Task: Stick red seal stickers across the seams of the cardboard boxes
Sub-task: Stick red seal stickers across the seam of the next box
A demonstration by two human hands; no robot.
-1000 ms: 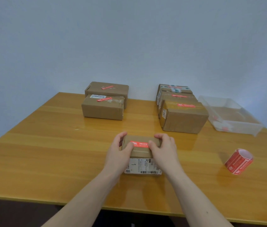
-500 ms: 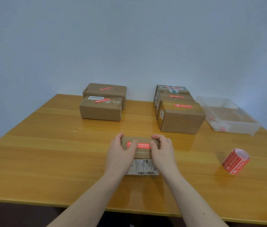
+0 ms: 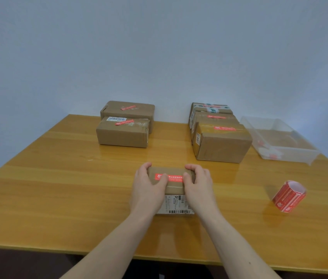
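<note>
We grip the small cardboard box (image 3: 174,186) at table (image 3: 58,188) centre, left hand (image 3: 149,187) and right hand (image 3: 198,185) curled round its ends, thumbs pressing the red seal sticker (image 3: 169,176). Sticker roll (image 3: 289,196) lies at three o'clock.

Both sticker (image 3: 169,177) ends hidden under thumbs — print too small to read; forearms cut off by bottom edge.

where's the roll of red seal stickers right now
In the head view the roll of red seal stickers lies on its side on the wooden table, right of the right hand, nearer than the clear plastic bin.
</note>
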